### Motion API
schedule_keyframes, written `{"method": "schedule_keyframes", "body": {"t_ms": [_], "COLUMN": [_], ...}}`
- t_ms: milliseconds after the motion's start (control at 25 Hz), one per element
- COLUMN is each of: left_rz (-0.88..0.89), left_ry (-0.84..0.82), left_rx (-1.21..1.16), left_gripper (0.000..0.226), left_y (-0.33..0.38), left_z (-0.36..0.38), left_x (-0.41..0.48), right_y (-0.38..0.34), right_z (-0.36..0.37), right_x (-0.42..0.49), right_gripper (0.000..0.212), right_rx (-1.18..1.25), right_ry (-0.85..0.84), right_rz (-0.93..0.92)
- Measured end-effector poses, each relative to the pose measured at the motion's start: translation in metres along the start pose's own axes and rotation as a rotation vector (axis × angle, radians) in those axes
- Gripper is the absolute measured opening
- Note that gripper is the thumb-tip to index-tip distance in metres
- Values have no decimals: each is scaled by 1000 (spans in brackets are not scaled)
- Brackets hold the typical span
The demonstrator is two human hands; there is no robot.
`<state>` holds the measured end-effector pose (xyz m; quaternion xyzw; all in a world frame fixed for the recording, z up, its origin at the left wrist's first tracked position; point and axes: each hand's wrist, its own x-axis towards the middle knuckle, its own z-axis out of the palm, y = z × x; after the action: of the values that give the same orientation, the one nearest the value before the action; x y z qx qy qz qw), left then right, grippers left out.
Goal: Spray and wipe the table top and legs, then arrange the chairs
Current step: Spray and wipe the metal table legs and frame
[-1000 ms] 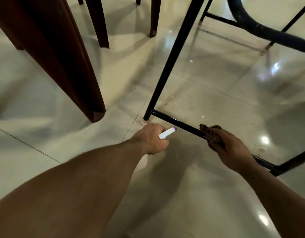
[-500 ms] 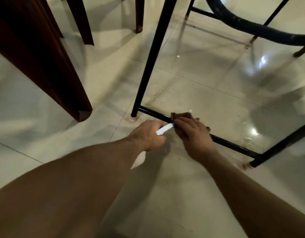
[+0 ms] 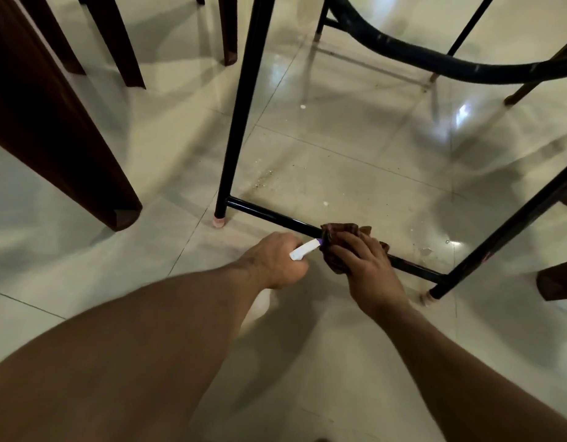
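**Low bar wipe, under the table**

Floor (image 3: 355, 173) was glossy tile, with crumbs near the frame. Wooden leg (image 3: 52, 122) stood at left. Black leg (image 3: 240, 106) stood on a pink foot, with the bar (image 3: 269, 215) joined low, just off the floor. Right hand (image 3: 361, 266) curled round the cloth (image 3: 339, 231), which wrapped the bar mid-span. Left hand (image 3: 272, 263) gripped a white sprayer (image 3: 302, 250), tip just beside the cloth.

We see a glossy cream tiled floor (image 3: 371, 186) with thin grey grout lines. Fine brown crumbs (image 3: 263, 179) and a small white speck (image 3: 302, 106) lie on it.
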<state>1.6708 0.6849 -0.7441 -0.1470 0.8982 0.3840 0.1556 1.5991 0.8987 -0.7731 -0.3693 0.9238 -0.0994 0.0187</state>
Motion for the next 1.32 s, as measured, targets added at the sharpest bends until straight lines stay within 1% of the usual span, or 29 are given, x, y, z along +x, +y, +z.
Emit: {"method": "schedule_keyframes", "body": {"t_ms": [40, 120, 160, 200, 280, 360, 440, 520, 560, 600, 640, 680, 760, 800, 840, 920, 1000, 1040, 1120, 1240, 1320], "left_rz": [-1, -12, -24, -44, -106, -193, -270, -266, -255, -256, -266, -277, -281, -275, -268, -254, -234, -218, -172, -90, -41], "left_ry": [-2, 20, 33, 47, 120, 260, 392, 444, 463, 482, 493, 498, 470, 444, 417, 366, 321, 295, 245, 195, 163], "left_rx": [-28, -67, -80, -90, -107, -195, -266, -265, -249, -224, -195, -174, -152, -146, -147, -205, -255, -256, -230, -194, -171], "left_gripper": [13, 14, 15, 15, 18, 21, 21, 20, 20, 20, 20, 20, 20, 20, 21, 20, 19, 18, 16, 19, 23], "left_y": [2, 1, -3, -8, -18, -33, -52, -68, -76, -84, -92, -99, -103, -100, -95, -79, -57, -45, -23, 8, 27], "left_z": [0, -3, -4, -6, -13, -30, -59, -85, -96, -105, -112, -115, -115, -111, -107, -95, -80, -72, -55, -39, -28], "left_x": [0, -1, -1, -2, -7, -12, -18, -24, -29, -34, -39, -43, -48, -49, -50, -49, -44, -40, -32, -23, -17], "right_y": [18, 42, 45, 41, 11, -31, -87, -137, -157, -170, -175, -172, -150, -133, -117, -74, -15, 15, 61, 74, 59], "right_z": [-8, -29, -36, -36, -29, -17, 1, 18, 26, 32, 36, 38, 34, 28, 22, 6, -7, -15, -28, -30, -24], "right_x": [-10, -28, -30, -25, 2, 45, 96, 129, 137, 140, 137, 133, 125, 118, 107, 73, 29, 5, -34, -51, -42], "right_gripper": [59, 55, 53, 52, 54, 51, 47, 41, 39, 40, 43, 44, 41, 40, 39, 38, 45, 50, 50, 46, 54], "right_rx": [11, 100, 139, 158, 185, 232, 334, 425, 416, 353, 241, 112, -111, -194, -235, -249, -248, -218, -119, -19, 18], "right_ry": [-12, -20, -26, -43, -90, -78, -53, -23, -6, 14, 26, 30, -8, -48, -94, -110, -89, -99, -95, -13, 51], "right_rz": [49, 266, 325, 319, 216, 111, 48, 10, 8, -3, -40, -119, -297, -347, -359, -325, -260, -188, -1, 237, 365]}}
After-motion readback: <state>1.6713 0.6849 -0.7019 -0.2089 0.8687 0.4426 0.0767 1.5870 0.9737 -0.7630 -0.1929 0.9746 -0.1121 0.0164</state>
